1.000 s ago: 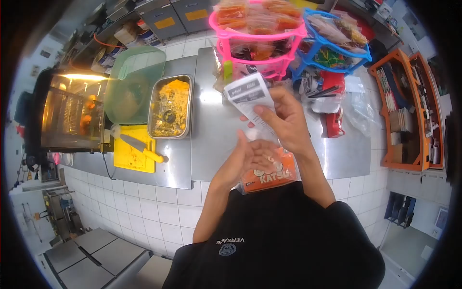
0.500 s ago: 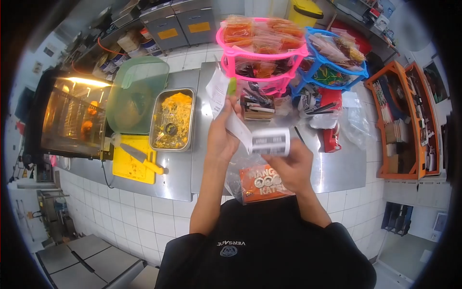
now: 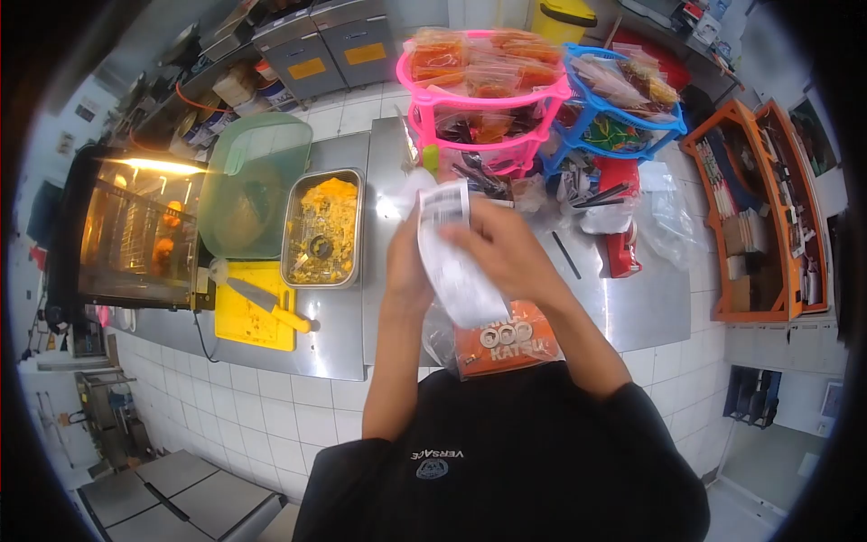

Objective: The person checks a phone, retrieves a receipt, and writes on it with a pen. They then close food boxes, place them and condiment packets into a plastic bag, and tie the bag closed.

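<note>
A long white printed receipt [image 3: 465, 285] with a dark barcode-like block at its top hangs between my hands above the counter. My left hand [image 3: 409, 257] is closed on its left side, the fingers mostly hidden behind the paper. From the right, my right hand [image 3: 506, 244] grips the upper part, thumb lying across the front; it is slightly blurred. Below the paper, near the counter's front edge, sits an orange box [image 3: 501, 348] lettered "KATSU" in a clear plastic bag, partly covered by the receipt's lower end.
Pink [image 3: 488, 90] and blue [image 3: 623, 104] tiered baskets with sauce packets stand behind. Leftward are a metal tray [image 3: 361, 226] of yellow-orange food, a knife [image 3: 266, 301] on a yellow cutting board [image 3: 244, 330], a green lid [image 3: 257, 181] and a lit warmer [image 3: 135, 235]. A red tape dispenser [image 3: 621, 253] sits right.
My hands have come together around the receipt. My right hand moved up and left, turning the barcode end upright, and the paper now hangs down over the box.
</note>
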`<state>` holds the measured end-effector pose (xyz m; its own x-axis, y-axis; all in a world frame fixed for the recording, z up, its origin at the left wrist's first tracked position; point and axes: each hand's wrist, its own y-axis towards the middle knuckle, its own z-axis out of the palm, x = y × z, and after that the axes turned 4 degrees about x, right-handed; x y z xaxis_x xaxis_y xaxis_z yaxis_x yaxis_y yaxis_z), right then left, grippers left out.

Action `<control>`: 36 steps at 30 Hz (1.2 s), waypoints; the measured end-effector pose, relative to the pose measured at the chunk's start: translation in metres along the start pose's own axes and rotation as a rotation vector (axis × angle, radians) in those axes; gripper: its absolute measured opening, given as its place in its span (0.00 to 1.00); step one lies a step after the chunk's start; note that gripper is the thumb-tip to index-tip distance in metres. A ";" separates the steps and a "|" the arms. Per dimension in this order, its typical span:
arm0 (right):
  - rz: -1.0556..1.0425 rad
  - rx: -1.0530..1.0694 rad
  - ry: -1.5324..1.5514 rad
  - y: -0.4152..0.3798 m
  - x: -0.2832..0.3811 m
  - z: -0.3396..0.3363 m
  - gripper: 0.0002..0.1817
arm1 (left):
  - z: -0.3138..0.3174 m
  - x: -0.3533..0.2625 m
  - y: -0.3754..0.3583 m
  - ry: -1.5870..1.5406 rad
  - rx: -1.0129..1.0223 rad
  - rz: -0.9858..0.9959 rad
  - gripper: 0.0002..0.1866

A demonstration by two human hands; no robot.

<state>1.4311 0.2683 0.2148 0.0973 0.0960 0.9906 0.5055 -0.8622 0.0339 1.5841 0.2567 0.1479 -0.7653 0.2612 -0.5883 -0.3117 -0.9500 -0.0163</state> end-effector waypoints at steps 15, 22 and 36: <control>-0.025 -0.180 -0.395 -0.013 -0.018 0.003 0.20 | 0.028 0.024 -0.024 -0.054 -0.266 0.260 0.28; -0.101 -0.131 -0.337 -0.067 -0.047 -0.018 0.24 | 0.035 0.010 -0.025 0.008 0.032 0.310 0.28; 0.184 0.098 -0.299 -0.103 -0.046 -0.037 0.13 | 0.076 0.025 -0.035 0.147 -0.171 0.379 0.15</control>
<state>1.3433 0.3346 0.1707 0.4333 0.0974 0.8960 0.5346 -0.8281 -0.1686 1.5329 0.3091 0.1947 -0.7154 -0.1269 -0.6871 0.0828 -0.9918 0.0970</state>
